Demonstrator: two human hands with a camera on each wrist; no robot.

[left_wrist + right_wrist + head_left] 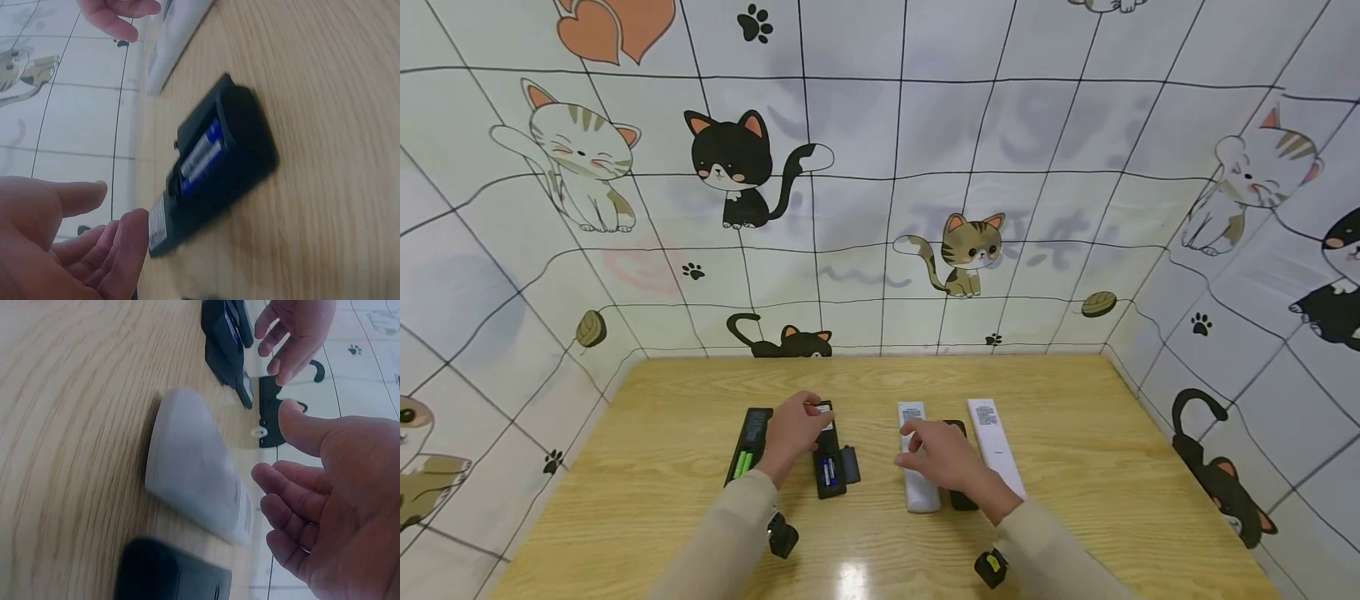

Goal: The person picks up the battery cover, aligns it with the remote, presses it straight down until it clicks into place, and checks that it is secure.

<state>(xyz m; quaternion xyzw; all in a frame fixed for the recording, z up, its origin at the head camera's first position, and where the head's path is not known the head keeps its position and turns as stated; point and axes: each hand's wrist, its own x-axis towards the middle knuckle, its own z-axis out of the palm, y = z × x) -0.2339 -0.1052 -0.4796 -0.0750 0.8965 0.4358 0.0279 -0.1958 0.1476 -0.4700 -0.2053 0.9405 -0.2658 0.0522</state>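
Observation:
In the head view my left hand [792, 435] hovers at the upper part of a black remote control [831, 489], fingers loosely bent, thumb apart. Two blue batteries [828, 472] sit in that remote's uncovered compartment. Its dark battery cover [851, 465] lies against its right side. Left of this hand is another black remote [757, 423], with green batteries [742, 463] showing. My right hand [946, 454] is above a white remote [922, 497], fingers relaxed and holding nothing. Partly hidden beneath it is a black remote [962, 501]. In the right wrist view a gap separates the fingers from the white remote [194, 462].
Farther right lies a second white remote [997, 442]. All the remotes rest on a wooden table [880, 550]. A cat-patterned cloth wall [865, 208] rises behind the table and along both sides. Small dark wrist devices [782, 536] hang below the sleeves.

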